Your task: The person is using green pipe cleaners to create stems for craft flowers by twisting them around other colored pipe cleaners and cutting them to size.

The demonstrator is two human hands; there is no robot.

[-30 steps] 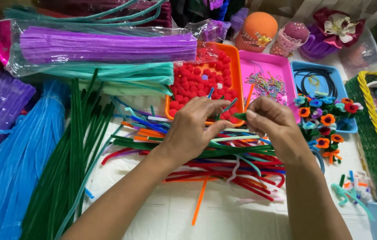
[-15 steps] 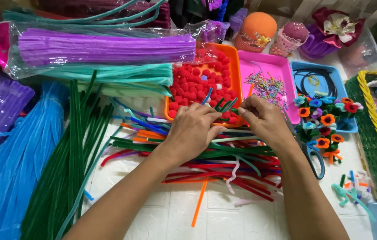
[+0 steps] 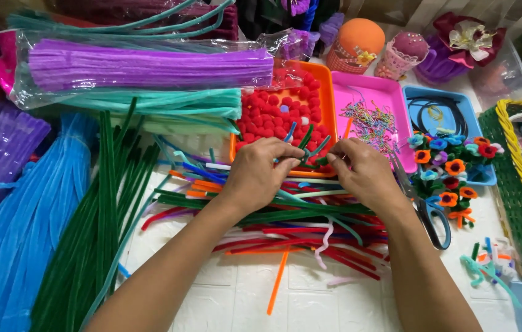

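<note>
Green pipe cleaners [image 3: 310, 149] pinched between left hand [image 3: 260, 172] and right hand [image 3: 362, 174] — loosely bent, unfinished; uncut stems [image 3: 285, 212] heaped beneath, finished flowers [image 3: 448, 169] nearby.

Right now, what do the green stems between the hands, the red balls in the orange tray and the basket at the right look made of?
Green stems: fuzzy, matte pile, probably over a wire core, since they hold sharp bends; both the left hand and right hand pinch them.
Red balls: soft fluffy pompoms, likely synthetic fibre.
Orange tray: smooth, likely plastic.
Basket: woven green strands with a yellow rim, plastic or dyed wicker; unclear.
</note>
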